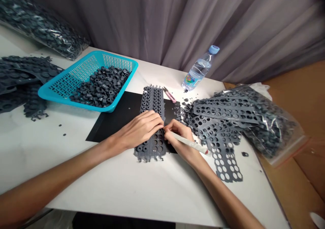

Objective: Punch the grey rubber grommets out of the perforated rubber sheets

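A dark grey moulded rubber sheet (152, 98) with rows of ring-shaped parts and some open holes lies lengthwise on a black mat (111, 126). Across its middle rests my left hand (143, 129), palm down, fingers stretched out and pressing on the sheet; the thumb is mostly hidden. My right hand (179, 134) is closed around a pen-like tool (189, 142) with a whitish wrapped shaft and a reddish back end. The tool's tip is hidden between the hands at the sheet's right edge, close to my left fingertips.
A blue basket (73, 104) of small grey rubber parts stands left. Punched sheets (225, 110) and a clear bag (274, 127) of parts lie right. Pink-handled snips (169, 95) and a water bottle (199, 70) are behind. More sheets (15, 80) and a filled bag (45, 26) sit far left.
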Demonstrator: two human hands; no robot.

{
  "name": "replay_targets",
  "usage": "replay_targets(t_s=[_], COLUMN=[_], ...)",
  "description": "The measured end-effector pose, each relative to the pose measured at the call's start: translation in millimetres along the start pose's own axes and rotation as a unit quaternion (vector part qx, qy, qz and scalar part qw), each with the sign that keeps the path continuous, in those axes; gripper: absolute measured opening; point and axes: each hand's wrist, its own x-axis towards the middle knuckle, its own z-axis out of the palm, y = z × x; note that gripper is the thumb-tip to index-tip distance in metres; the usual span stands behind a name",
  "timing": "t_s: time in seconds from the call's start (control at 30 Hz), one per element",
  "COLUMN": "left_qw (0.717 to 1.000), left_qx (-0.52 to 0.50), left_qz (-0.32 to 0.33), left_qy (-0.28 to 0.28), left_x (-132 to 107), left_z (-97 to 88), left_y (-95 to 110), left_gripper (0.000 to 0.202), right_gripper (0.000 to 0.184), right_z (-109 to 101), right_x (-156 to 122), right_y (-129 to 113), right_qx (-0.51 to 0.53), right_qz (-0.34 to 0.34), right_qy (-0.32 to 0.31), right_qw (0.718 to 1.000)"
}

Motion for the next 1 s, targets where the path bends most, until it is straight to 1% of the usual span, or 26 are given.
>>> replay_targets(t_s=[0.07, 0.1, 0.17, 0.2, 0.23, 0.33, 0.4, 0.47, 0.53, 0.67, 0.77, 0.87, 1.0], left_qw=[0.993, 0.981, 0.94, 0.917, 0.896, 0.843, 0.808, 0.785, 0.78, 0.785, 0.781, 0.771, 0.758], left_qx=[-0.078, -0.135, -0.258, -0.312, -0.359, -0.455, -0.499, -0.522, -0.529, -0.53, -0.535, -0.551, -0.57], left_qz=[-0.052, -0.086, -0.154, -0.18, -0.2, -0.26, -0.3, -0.326, -0.329, -0.318, -0.321, -0.319, -0.315], left_qy=[0.075, 0.111, 0.162, 0.173, 0.17, 0.125, 0.093, 0.072, 0.052, 0.026, 0.013, -0.005, -0.024], left_x=[2.1, 3.1, 4.3, 4.1, 3.2, -2.7, -7.4, -11.1, -13.3, -14.7, -15.6, -16.9, -17.7], left_z=[-0.8, -2.7, -8.5, -11.7, -14.6, -20.3, -22.0, -23.2, -24.7, -27.3, -27.0, -25.8, -26.2], left_y=[3.1, 4.0, 3.5, 2.3, 0.9, -1.8, -0.6, 2.4, 5.9, 11.1, 13.1, 14.3, 16.6], left_gripper=[0.017, 0.015, 0.014, 0.016, 0.018, 0.022, 0.023, 0.024, 0.024, 0.023, 0.024, 0.025, 0.026], right_gripper=[0.011, 0.01, 0.007, 0.007, 0.006, 0.002, 0.005, 0.009, 0.013, 0.018, 0.019, 0.018, 0.012], right_z=[0.2, 0.2, 0.1, 0.0, -0.2, -1.5, -3.1, -4.7, -5.6, -5.8, -6.1, -6.8, -7.9], right_x=[-0.1, -0.2, -0.2, -0.2, -0.3, 0.1, 1.1, 2.7, 4.2, 4.7, 3.5, 2.4, 2.1], right_y=[-1.1, -1.1, 0.1, 1.1, 2.3, 5.2, 6.0, 5.7, 4.9, 4.0, 4.5, 5.3, 4.4], right_qx=[-0.001, 0.005, 0.022, 0.032, 0.044, 0.095, 0.128, 0.142, 0.14, 0.128, 0.115, 0.1, 0.083], right_qz=[-0.001, 0.004, 0.016, 0.021, 0.025, 0.046, 0.059, 0.062, 0.062, 0.062, 0.058, 0.055, 0.059], right_qy=[0.001, -0.001, -0.01, -0.011, -0.011, 0.004, 0.031, 0.058, 0.068, 0.054, 0.044, 0.032, 0.024], right_qw=[1.0, 1.0, 1.0, 0.999, 0.999, 0.994, 0.99, 0.986, 0.986, 0.988, 0.991, 0.993, 0.995])
